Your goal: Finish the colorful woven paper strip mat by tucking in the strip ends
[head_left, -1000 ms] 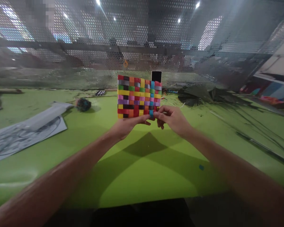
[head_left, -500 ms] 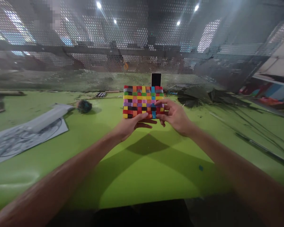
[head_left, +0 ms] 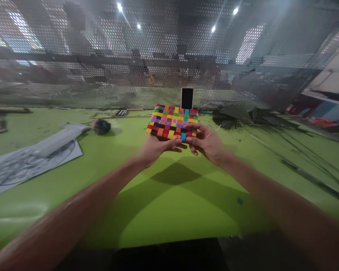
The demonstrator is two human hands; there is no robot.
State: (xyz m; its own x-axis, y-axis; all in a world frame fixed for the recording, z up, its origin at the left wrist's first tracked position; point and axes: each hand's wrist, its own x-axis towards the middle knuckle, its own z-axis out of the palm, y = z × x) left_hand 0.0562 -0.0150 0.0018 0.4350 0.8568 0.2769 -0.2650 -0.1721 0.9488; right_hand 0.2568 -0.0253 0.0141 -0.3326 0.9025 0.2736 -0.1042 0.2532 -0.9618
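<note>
Above the green table (head_left: 147, 226) I hold up a small woven mat (head_left: 172, 119) of red, yellow, black, blue, orange and purple strips. My left hand (head_left: 156, 150) grips its lower left edge, with the thumb on the front and the fingers behind and below. At the lower right corner, my right hand (head_left: 207, 143) pinches the mat beside a blue strip, its index finger lying on the woven face. The mat tilts back, its far edge higher in view. Its underside is hidden.
A printed sheet (head_left: 70, 150) with a rolled paper (head_left: 59, 139) lies left, near a dark fuzzy ball (head_left: 101, 126). Behind the mat stands a dark-screened upright device (head_left: 187, 98). Dried dark leaves (head_left: 234, 114) and long stems (head_left: 313, 178) lie right. A perforated screen (head_left: 158, 49) closes the back.
The mat has tipped from nearly upright to leaning back and turned slightly. My right hand has shifted a little left and down, its thumb now on the mat's lower edge.
</note>
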